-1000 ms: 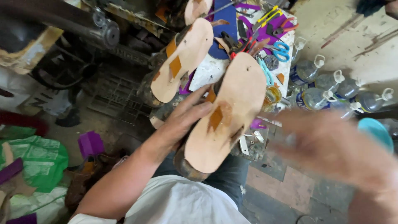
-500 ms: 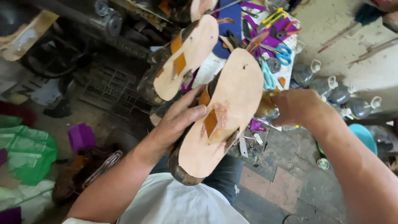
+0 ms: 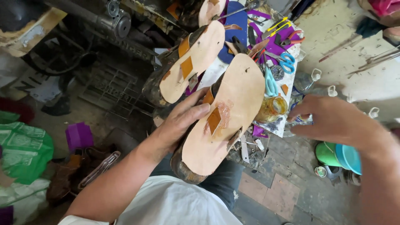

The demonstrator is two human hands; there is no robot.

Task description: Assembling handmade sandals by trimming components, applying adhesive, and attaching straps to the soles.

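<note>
Left hand (image 3: 181, 123) flat on the near sandal sole (image 3: 225, 116), fingers spread along its left edge, thumb side tucked under – grip loose, more a steadying press than a clench. Sole is tan, face up, sitting on a dark worn last approx. over the person's lap, toe pointing away. Orange strap tab (image 3: 214, 121) sticks out mid-sole, shiny glue patch (image 3: 225, 110) right beside it, second orange tab at the left edge near the fingertips.

Right hand (image 3: 333, 121) off to the right, blurred, hovering over the counter's edge; fingers curled toward the small amber glue jar (image 3: 271, 109). Can't tell if it's got hold of anything, looks empty, not touching the sole.

Second sole (image 3: 193, 62) further back & left, same tan, also on a dark last, orange tabs showing too. Apart from the near one.

Counter (image 3: 279, 125) behind is crowded: blue-handled scissors (image 3: 286, 62), teal-handled pair just by the near sole's right edge, purple scraps, a blue sheet. Clear bottles w/ white caps (image 3: 310, 79) to the right. Green bowl (image 3: 327, 154) and blue lid on the floor, lower right. Purple block (image 3: 79, 135) on the floor, left.
</note>
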